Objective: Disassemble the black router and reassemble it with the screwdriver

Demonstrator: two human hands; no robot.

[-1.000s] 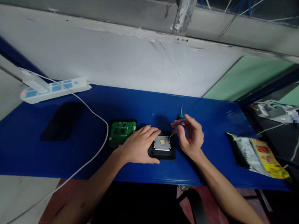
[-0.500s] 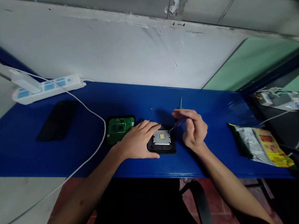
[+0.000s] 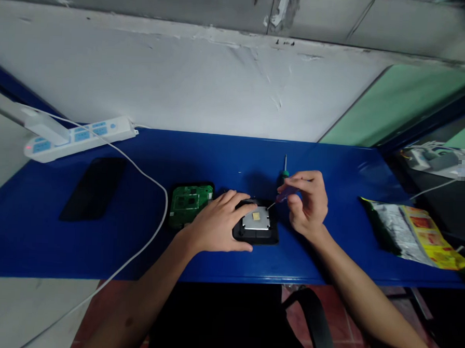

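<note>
A black plastic housing (image 3: 258,240) lies on the blue table with a silver metal plate (image 3: 255,225) in it; a small yellowish square sits on the plate. My left hand (image 3: 222,223) grips the housing's left side, thumb at the near edge and fingers across the far edge. In my right hand (image 3: 311,204) is a screwdriver with a purple see-through handle (image 3: 285,195), held at a slant. Its tip meets the plate's far right corner. Left of my left hand, partly covered, is a green circuit board (image 3: 190,203) in a black shell.
Behind my right hand lies a second screwdriver (image 3: 285,172) with a green handle. A black phone-like slab (image 3: 93,190) and a white power strip (image 3: 80,138) are on the left, with a white cable (image 3: 148,177) crossing the table. A yellow and silver packet (image 3: 412,233) lies right.
My right hand's fingers straightened along the purple screwdriver handle, then curled around it again. The tip stays at the plate's corner. My left hand keeps its hold; the camera view shifted slightly.
</note>
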